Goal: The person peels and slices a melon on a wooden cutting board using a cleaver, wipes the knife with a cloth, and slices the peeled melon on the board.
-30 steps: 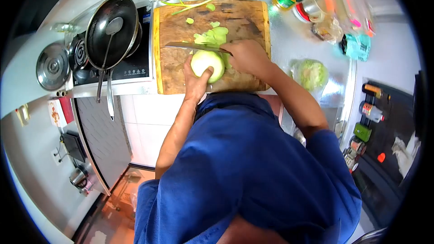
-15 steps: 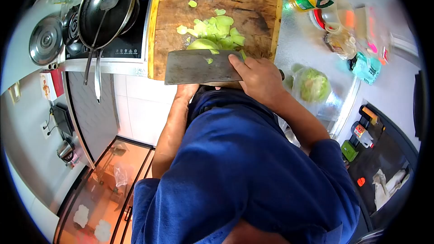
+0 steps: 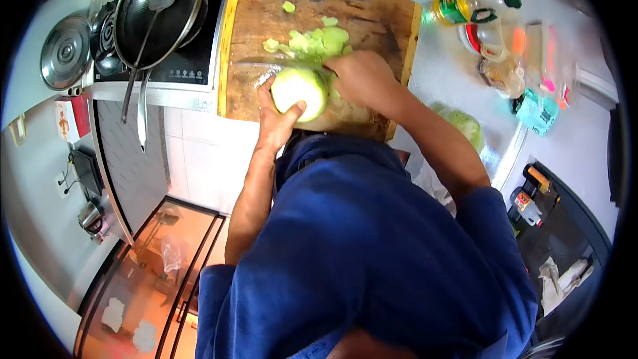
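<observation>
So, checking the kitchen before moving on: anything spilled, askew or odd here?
Nothing stands out. Peelings lie on the board; the left hand steadies the gourd, and the right hand holds the knife.

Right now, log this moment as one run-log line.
left hand: steadies pale green vegetable | right hand: grips cleaver, blade edge-on at vegetable | surface: wooden cutting board | slices piled behind | wok at left

A round, pale green vegetable [image 3: 300, 91] with a smooth peeled face sits near the front edge of the wooden cutting board [image 3: 247, 33], left of its middle; a cleaver [image 3: 279, 63] stands edge-down just behind it, blade seen edge-on, running leftward; thin light green slices [image 3: 318, 41] lie heaped at the board's centre, a few scattered toward its back edge
</observation>
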Motion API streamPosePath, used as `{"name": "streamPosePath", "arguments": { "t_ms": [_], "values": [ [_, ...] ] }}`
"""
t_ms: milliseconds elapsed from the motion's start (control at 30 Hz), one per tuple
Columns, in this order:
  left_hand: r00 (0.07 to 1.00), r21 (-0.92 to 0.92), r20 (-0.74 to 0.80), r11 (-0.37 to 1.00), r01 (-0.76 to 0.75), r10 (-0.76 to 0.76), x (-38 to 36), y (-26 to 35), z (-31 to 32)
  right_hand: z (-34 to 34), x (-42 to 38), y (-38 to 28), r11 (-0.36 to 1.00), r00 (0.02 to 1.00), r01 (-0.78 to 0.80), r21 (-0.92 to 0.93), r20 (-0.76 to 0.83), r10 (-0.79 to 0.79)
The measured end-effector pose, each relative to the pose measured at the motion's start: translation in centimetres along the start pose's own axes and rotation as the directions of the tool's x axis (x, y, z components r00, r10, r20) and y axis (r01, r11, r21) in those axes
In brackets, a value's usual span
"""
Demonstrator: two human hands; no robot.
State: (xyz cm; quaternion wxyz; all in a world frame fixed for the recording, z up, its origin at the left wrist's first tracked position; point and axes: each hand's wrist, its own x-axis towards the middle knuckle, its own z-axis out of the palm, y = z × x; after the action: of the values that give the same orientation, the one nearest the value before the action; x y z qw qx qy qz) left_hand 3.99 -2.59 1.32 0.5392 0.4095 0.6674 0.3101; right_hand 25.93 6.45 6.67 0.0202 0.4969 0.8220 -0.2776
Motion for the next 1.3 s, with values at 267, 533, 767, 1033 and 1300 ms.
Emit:
{"name": "streamPosePath", "arguments": {
  "t_ms": [267,533,767,1033,1300],
  "values": [
    [0.980,0.099,0.141,0.987,0.128,-0.142,-0.4,0.3,-0.7,-2.9,-7.1,-2.8,1.000,0.997,0.014,-0.023,-0.070,-0.016],
    [0.986,0.244,0.166,0.969,-0.027,-0.014,-0.4,-1.4,-0.8,-3.7,-7.5,-3.4,0.999,0.996,0.044,-0.031,-0.072,-0.046],
    [0.981,0.209,0.193,0.976,-0.052,0.011,0.2,0.7,-0.4,-3.2,-6.2,-3.5,1.000,0.998,0.003,-0.029,-0.066,-0.005],
    [0.999,-0.065,0.023,0.997,-0.042,0.043,0.5,-1.1,-0.5,-0.5,0.6,-0.5,0.999,0.990,-0.049,0.014,0.130,0.047],
    [0.984,0.022,0.147,0.995,0.101,-0.104,0.1,-0.8,-1.3,-4.6,-4.7,-3.3,0.997,0.998,-0.051,0.055,0.038,0.049]
  ]
}}
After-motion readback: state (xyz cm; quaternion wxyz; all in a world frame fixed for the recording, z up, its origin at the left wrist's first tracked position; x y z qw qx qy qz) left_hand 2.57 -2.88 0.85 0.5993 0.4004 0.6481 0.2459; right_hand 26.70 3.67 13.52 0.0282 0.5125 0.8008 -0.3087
